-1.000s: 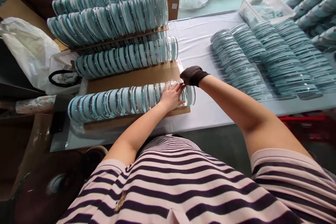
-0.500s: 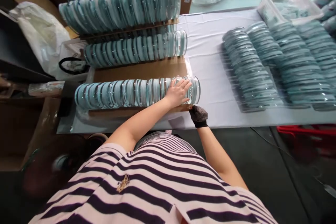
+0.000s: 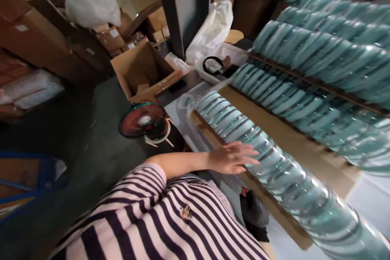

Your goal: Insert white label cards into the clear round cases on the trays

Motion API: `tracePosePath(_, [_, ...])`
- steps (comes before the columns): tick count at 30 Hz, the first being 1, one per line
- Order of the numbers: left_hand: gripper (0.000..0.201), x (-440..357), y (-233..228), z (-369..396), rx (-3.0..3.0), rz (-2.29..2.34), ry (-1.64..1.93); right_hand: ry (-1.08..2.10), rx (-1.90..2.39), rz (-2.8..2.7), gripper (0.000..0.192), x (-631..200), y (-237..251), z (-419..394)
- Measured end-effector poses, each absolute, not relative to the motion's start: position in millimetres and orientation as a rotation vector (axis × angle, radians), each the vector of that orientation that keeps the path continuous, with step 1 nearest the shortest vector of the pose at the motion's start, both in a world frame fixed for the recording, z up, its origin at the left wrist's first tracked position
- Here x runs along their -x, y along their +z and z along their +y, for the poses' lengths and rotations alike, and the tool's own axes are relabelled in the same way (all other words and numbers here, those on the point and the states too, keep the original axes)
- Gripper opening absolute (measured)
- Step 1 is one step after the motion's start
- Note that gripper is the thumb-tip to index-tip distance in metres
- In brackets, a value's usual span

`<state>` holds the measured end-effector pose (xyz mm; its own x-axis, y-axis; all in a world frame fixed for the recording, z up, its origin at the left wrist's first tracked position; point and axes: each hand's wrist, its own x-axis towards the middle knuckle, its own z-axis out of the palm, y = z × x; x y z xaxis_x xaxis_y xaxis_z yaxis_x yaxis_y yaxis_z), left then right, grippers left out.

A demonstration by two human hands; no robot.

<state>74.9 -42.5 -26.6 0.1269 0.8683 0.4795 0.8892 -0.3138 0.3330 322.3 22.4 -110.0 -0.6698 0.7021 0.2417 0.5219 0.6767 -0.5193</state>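
A long row of round, clear glass-like discs (image 3: pixel 284 162) stands on edge, packed face to face along a cardboard sheet (image 3: pixel 292 223). My bare left hand (image 3: pixel 233 157) is open, fingers spread over the near side of this row, its fingertips at the discs. Closer to my body, my right hand (image 3: pixel 255 207) wears a dark mesh glove with a fingertip bare. It is curled beside the cardboard's near edge; blur and the glove hide what, if anything, is in it. Behind lies a second row of discs (image 3: pixel 304 109).
More discs (image 3: pixel 332 55) are stacked in tiers at the back right. A pale basket (image 3: pixel 210 75) holds a black ring-shaped item. To the left are an open cardboard box (image 3: pixel 143 73), a red fan (image 3: pixel 144 122), a dark post (image 3: pixel 170 8) and piled cartons (image 3: pixel 33 32).
My view has swung left, showing the floor and cartons. My left hand has shifted back toward the row's left part, and my gloved right hand has left the cardboard's right corner.
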Motion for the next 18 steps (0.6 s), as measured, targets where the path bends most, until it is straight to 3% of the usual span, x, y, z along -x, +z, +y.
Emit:
tracePosePath(4, [0.040, 36.0, -87.6, -106.4, 1.593, -2.272, -1.532, 0.627, 0.674, -2.527, 0.028, -224.1, -88.0, 30.0])
tracePosePath(9, [0.042, 165.7, -153.7, -113.2, 0.819, -2.712, -1.710, 0.817, 0.568, -2.676, 0.033, -105.6, -84.1, 20.7])
tracePosePath(13, [0.046, 216.6, -172.8, -86.6, 0.770, -2.815, -1.742, 1.140, 0.612, -2.987, 0.031, -31.3, -101.4, -2.6])
tracePosePath(18, [0.036, 182.4, -177.8, -101.7, 1.080, -2.922, -1.786, 1.230, 0.593, -3.374, 0.020, 3.9, -131.4, -24.8])
